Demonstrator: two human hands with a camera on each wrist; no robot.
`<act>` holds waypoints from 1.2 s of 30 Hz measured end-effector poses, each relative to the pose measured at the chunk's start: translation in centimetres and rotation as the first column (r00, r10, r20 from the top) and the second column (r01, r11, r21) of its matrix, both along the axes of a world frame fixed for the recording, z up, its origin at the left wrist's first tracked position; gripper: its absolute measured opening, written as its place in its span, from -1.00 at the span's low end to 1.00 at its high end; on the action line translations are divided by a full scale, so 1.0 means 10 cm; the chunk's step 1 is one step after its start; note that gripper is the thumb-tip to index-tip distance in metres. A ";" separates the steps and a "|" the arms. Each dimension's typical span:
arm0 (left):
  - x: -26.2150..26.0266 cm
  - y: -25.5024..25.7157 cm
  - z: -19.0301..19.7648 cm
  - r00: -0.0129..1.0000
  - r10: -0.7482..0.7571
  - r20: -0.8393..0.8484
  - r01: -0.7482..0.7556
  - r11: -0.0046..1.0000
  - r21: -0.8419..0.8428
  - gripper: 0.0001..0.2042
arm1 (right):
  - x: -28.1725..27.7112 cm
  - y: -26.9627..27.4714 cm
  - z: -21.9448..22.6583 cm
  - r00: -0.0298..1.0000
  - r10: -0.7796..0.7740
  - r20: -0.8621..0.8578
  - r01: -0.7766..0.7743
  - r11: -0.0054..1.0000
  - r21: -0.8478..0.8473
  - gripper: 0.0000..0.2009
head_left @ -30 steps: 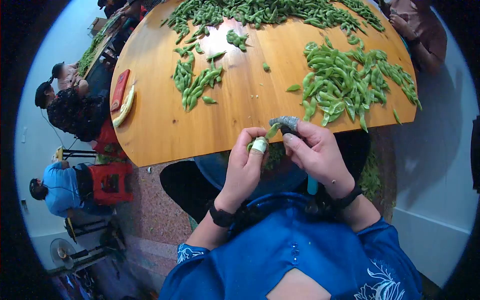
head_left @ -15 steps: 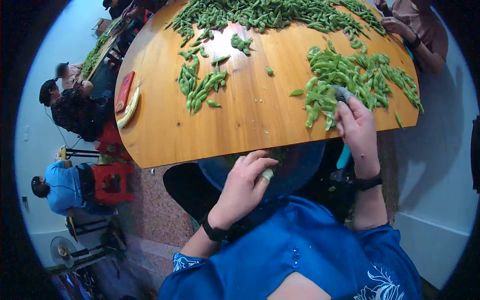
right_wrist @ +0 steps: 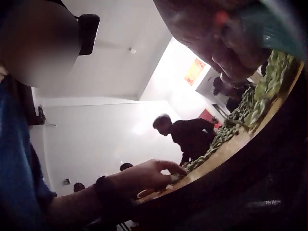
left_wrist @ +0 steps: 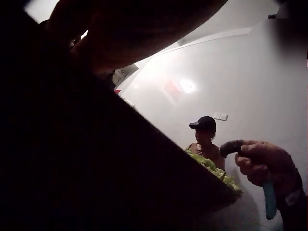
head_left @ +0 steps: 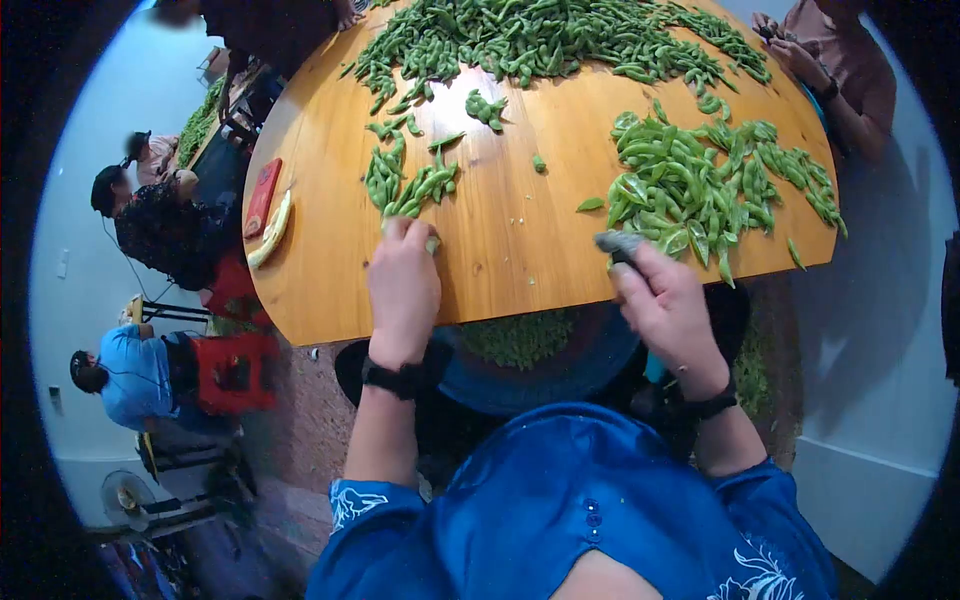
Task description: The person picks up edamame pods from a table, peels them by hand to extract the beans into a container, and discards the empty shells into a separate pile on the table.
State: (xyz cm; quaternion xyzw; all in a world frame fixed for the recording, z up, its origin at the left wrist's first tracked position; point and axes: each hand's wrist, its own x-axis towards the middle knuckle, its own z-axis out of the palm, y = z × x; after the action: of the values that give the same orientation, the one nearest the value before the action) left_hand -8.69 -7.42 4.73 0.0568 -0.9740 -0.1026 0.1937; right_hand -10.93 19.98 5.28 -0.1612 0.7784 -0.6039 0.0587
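My left hand (head_left: 403, 290) reaches over the near end of a small group of green pods (head_left: 385, 180) on the wooden table; in the right wrist view, the left hand (right_wrist: 149, 177) has thumb and forefinger apart at the pods. A pale wrap shows on its thumb. My right hand (head_left: 668, 310), grey wrapping (head_left: 618, 243) at its forefinger, is over the table's near edge, just left of the larger pile of paler pods (head_left: 680, 180). It grips a tool whose turquoise handle (left_wrist: 270, 199) sticks out below the fist in the left wrist view. The tool's working end cannot be made out.
A large pod heap (head_left: 520, 40) covers the table's far side. At left lie a red object (head_left: 262, 198) and a pale curved strip (head_left: 272, 232). Below the near edge is a blue basin (head_left: 500, 395) with green bits. People stand or sit around, one at far right.
My left hand has moved from below the table's edge forward and left to the small pod group. My right hand went to the paler pile, then came back left and nearer, still holding the tool.
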 end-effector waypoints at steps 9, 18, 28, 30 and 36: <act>0.34 0.67 0.03 0.983 -0.164 -0.082 0.109 0.161 0.981 -0.86 | 0.08 -0.53 0.03 0.938 0.196 -0.285 -0.208 0.978 -0.012 -0.85; 0.47 0.72 -0.02 0.986 -0.146 -0.087 0.074 -0.092 0.993 -0.75 | 0.23 -0.39 0.09 0.964 0.228 0.136 -0.222 0.973 -0.058 -0.84; 0.50 0.74 -0.07 0.926 -0.332 -0.178 0.375 0.760 0.531 -0.52 | 0.18 -0.34 0.10 0.814 0.397 0.423 -0.347 0.918 -0.195 -0.79; 0.52 0.76 -0.09 0.937 -0.324 -0.132 0.344 0.789 0.509 -0.51 | 0.19 -0.32 0.10 0.809 0.398 0.432 -0.348 0.917 -0.195 -0.79; 0.55 0.79 -0.16 0.945 -0.322 -0.058 0.310 0.825 0.474 -0.52 | 0.22 -0.31 0.01 0.782 0.399 0.479 -0.319 0.916 -0.243 -0.80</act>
State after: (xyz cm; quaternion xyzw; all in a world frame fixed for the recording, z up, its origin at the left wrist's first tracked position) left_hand -3.16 0.49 3.11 -0.0579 -0.9168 -0.3687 0.1420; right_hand -8.77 16.87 5.40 -0.1417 0.6408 -0.6586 0.3681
